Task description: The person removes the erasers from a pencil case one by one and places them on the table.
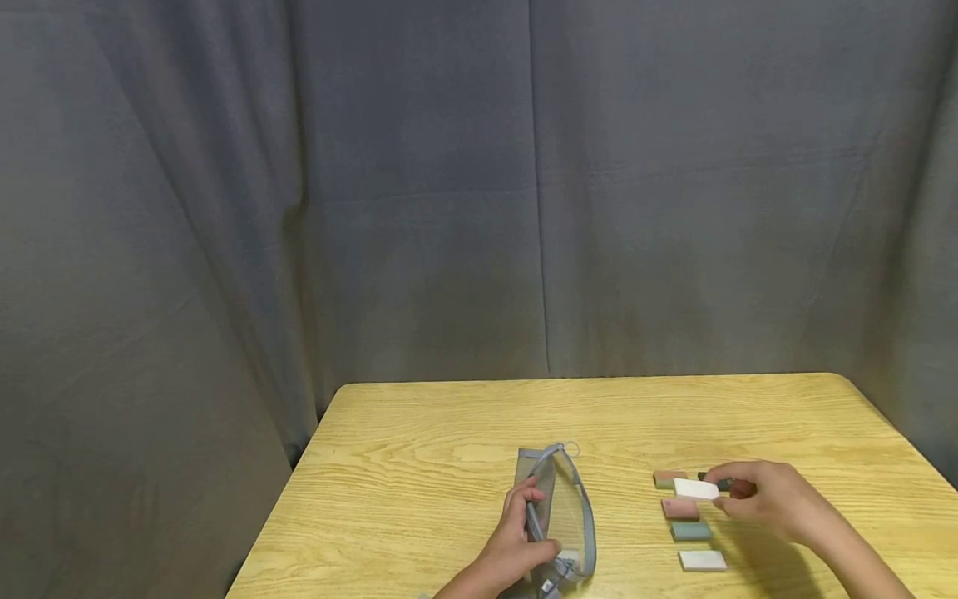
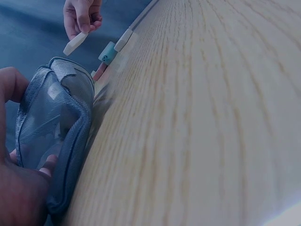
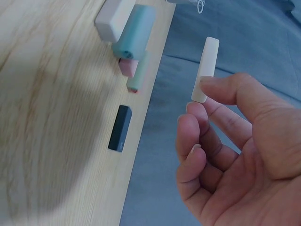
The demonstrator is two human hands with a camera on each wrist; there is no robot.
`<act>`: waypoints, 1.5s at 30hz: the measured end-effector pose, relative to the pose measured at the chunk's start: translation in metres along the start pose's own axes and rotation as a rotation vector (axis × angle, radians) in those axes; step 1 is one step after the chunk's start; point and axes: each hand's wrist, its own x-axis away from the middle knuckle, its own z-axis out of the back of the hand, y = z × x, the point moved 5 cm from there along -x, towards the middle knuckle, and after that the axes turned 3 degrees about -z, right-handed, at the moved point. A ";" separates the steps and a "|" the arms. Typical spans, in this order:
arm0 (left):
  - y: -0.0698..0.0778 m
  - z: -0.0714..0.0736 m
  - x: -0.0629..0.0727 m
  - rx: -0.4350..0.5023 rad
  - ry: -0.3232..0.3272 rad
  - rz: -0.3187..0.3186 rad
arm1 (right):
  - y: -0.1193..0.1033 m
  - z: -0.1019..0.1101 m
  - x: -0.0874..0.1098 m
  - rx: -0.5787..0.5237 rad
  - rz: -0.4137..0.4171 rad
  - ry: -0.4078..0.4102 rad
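Note:
My left hand point(image 1: 515, 545) holds a grey mesh zip pouch point(image 1: 570, 503), thumb on the near side and fingers at its opening. The pouch gapes open toward the right; in the left wrist view the mesh pouch point(image 2: 77, 89) shows fingers through its side. Off to the right, my right hand point(image 1: 774, 499) pinches a white eraser point(image 1: 694, 488) between thumb and fingers, raised above the table. The right wrist view shows the white eraser point(image 3: 206, 70) gripped near one end, with the other fingers curled below.
On the wooden table point(image 1: 419, 466), a loose column of erasers lies beneath and beside the right hand: an orange-and-green one point(image 1: 669, 478), a pink one point(image 1: 679, 509), a teal one point(image 1: 690, 532) and another white one point(image 1: 702, 561). A dark eraser point(image 3: 120, 128) lies apart. Grey curtain point(image 1: 419, 208) hangs behind.

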 end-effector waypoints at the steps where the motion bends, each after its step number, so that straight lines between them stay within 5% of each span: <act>1: 0.000 0.000 0.000 0.000 0.001 0.002 | 0.002 0.001 0.000 -0.004 -0.008 -0.003; 22: -0.002 0.000 0.000 0.011 -0.016 0.001 | 0.039 0.002 0.002 0.028 -0.044 -0.010; 45: -0.002 0.000 -0.001 0.006 -0.022 -0.004 | 0.071 -0.009 -0.005 -0.048 -0.140 -0.131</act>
